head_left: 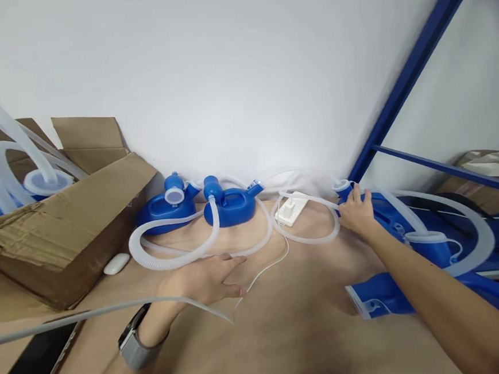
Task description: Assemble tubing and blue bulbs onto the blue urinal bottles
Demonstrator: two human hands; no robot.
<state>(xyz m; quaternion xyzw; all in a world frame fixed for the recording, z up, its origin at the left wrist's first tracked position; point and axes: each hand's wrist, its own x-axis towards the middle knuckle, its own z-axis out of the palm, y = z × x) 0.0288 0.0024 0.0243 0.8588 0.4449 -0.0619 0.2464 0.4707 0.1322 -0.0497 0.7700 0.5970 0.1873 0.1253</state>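
a white wall [241,84] is standing behind everything, and a brown table top [303,321] is lying in front of it. a blue metal frame [415,70] is leaning across the right side. on the left, a big open box [76,235] is holding pale hoses and something blue. two blue bottles [234,210] are sitting by the wall, just right of the box, and a bendy pale hose [162,262] is curling in front of them. another blue bottle [392,216] is lying on the right, by the frame. the right hand [357,210] is reaching to it and its fingers are bending there, but i cannot tell if they are gripping. the left hand [200,280] is hovering over or resting on the table, i cannot tell which; its fingers are spreading loosely and holding nothing. a white power strip [292,209] is lying between the bottles. a watch [138,340] is wrapping the left wrist. a little white case [116,264] is lying beside the box.
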